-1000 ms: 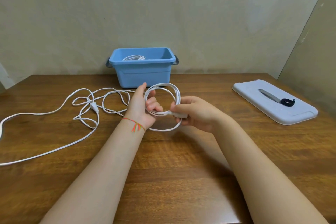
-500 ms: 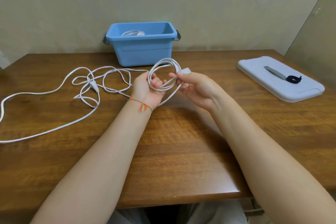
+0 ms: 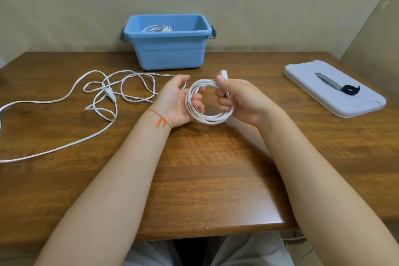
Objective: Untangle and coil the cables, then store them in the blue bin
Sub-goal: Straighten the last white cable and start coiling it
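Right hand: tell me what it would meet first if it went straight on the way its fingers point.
The right hand points left, its fingers curled through the white coil. Going straight on, it would probably meet the left hand gripping the coil's other side, though depth between them is unclear.

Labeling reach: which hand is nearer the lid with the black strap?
Right. The right hand holds the coil left of the lid; the left hand lies farther left.

No legible text, label, brand, number or sign anywhere: none on the blue bin (image 3: 170, 49) at 12 o'clock, none on the lid (image 3: 323, 93) at 2 o'clock.
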Motion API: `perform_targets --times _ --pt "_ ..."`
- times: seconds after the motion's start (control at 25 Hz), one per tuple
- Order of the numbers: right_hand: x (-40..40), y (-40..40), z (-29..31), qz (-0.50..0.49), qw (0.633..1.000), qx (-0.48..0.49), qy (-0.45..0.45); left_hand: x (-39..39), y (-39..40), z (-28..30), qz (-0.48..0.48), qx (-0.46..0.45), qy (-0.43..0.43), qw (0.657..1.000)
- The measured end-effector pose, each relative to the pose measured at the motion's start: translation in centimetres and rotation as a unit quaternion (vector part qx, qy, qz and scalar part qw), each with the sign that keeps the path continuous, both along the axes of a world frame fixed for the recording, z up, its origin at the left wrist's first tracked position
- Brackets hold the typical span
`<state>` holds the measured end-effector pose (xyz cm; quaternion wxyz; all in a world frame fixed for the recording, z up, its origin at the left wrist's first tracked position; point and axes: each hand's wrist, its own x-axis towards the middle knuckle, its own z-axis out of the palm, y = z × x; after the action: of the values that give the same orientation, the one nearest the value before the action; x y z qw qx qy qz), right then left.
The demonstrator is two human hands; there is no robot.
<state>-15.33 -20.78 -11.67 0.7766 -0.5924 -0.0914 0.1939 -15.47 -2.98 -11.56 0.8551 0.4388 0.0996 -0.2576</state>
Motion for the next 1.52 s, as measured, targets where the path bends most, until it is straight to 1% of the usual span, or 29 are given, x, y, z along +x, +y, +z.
perform_targets --times 0.08,0.16,0.28,0.4,0.48,0.6,0.68,0.72,0.8,0.88,0.92,1.0,1.08,1.12,1.16,1.24,1.32,1.36,1.4,1.44,1.48,1.52 --pt "0.1 -0.8 0.0 0.051 0.996 -0.072 -0.025 -0.2 -0.4 -0.1 -0.036 0.101 -0.025 0.994" --pt "0.2 -1.0 0.0 0.061 0.993 -0.094 -0.029 -0.1 -1.1 -0.5 -0.020 0.159 -0.046 0.986" --pt "0.4 0.0 -0.5 0.012 0.996 -0.082 -0.033 0.3 -1.6 -1.1 0.018 0.194 -0.064 0.979" --pt "0.5 0.6 -1.3 -0.051 0.993 -0.093 -0.053 0.4 -1.5 -1.1 -0.005 0.224 -0.103 0.969" --pt "0.5 0.4 -1.3 -0.045 0.986 -0.134 -0.084 0.2 -1.5 -1.1 -0.035 0.254 -0.138 0.957" --pt "0.3 0.1 -1.0 0.004 0.974 -0.194 -0.119 0.0 -1.8 -0.9 -0.072 0.272 -0.143 0.949" --pt "0.4 0.3 -1.2 -0.009 0.978 -0.180 -0.101 0.3 -2.0 -1.1 -0.040 0.253 -0.130 0.958" --pt "0.6 0.3 -1.4 -0.026 0.985 -0.152 -0.080 0.6 -2.1 -1.3 -0.001 0.222 -0.117 0.968" --pt "0.8 0.2 -1.3 -0.032 0.994 -0.102 -0.032 1.2 -1.9 -1.4 0.084 0.114 -0.077 0.987" --pt "0.8 0.0 -1.1 -0.001 0.997 -0.078 0.015 1.8 -1.6 -1.5 0.138 0.004 -0.039 0.990" --pt "0.8 0.0 -1.0 0.001 0.997 -0.060 0.039 1.8 -1.5 -1.4 0.146 -0.037 -0.029 0.988" --pt "1.0 0.3 -1.0 -0.033 0.997 0.001 0.064 1.5 -1.4 -1.3 0.127 -0.082 -0.034 0.988" --pt "1.0 0.6 -0.9 -0.081 0.992 0.066 0.069 0.9 -1.6 -1.1 0.075 -0.087 -0.059 0.992" --pt "1.0 0.6 -0.9 -0.099 0.989 0.086 0.075 0.6 -1.5 -1.0 0.045 -0.078 -0.072 0.993" --pt "0.9 0.5 -0.7 -0.110 0.987 0.086 0.080 0.4 -1.4 -0.9 0.014 -0.067 -0.082 0.994" --pt "0.8 0.1 -0.4 -0.114 0.990 0.025 0.076 0.2 -0.9 -0.9 -0.049 -0.053 -0.093 0.993" --pt "0.7 -0.4 -0.1 -0.081 0.992 -0.073 0.056 -0.1 -0.6 -1.0 -0.113 -0.027 -0.099 0.988" --pt "0.6 -0.6 0.1 -0.060 0.990 -0.121 0.045 -0.3 -0.8 -0.9 -0.141 0.002 -0.111 0.984" --pt "0.6 -0.5 0.2 -0.046 0.986 -0.155 0.038 -0.5 -1.1 -0.8 -0.153 0.041 -0.122 0.980" --pt "0.6 -0.4 0.2 -0.044 0.985 -0.162 0.038 -0.6 -1.4 -0.8 -0.147 0.080 -0.126 0.978" --pt "0.5 0.0 0.2 -0.050 0.988 -0.138 0.047 -0.6 -1.8 -0.8 -0.122 0.097 -0.125 0.980" --pt "0.5 0.4 -0.1 -0.063 0.992 -0.084 0.067 -0.4 -2.3 -0.8 -0.078 0.084 -0.117 0.986"
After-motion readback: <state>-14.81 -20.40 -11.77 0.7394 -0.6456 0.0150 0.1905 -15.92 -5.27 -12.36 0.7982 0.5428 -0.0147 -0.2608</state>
